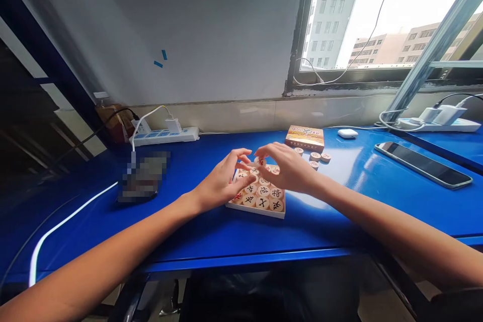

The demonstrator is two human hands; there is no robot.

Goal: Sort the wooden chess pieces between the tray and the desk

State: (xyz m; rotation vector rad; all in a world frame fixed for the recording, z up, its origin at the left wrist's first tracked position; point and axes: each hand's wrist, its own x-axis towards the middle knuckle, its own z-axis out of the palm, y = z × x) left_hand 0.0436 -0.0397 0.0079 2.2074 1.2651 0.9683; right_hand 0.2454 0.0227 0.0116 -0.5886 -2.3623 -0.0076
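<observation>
A shallow white tray (277, 214) full of round wooden chess pieces (263, 192) with red and black characters lies on the blue table (211, 231). My left hand (222, 181) hovers over the tray's left side, fingers spread and curved, fingertips touching the pieces. My right hand (289, 168) covers the tray's far right part, fingers bent down onto the pieces. Neither hand clearly holds a piece. Several loose pieces (315, 156) lie beyond the tray, beside the box lid (305, 137).
A phone (422, 163) lies at the right, a white earbud case (347, 133) near the lid. Power strips (166, 135) with chargers and cables sit along the wall at left, and another power strip (437, 122) at right. A blurred dark object (142, 177) rests at the left.
</observation>
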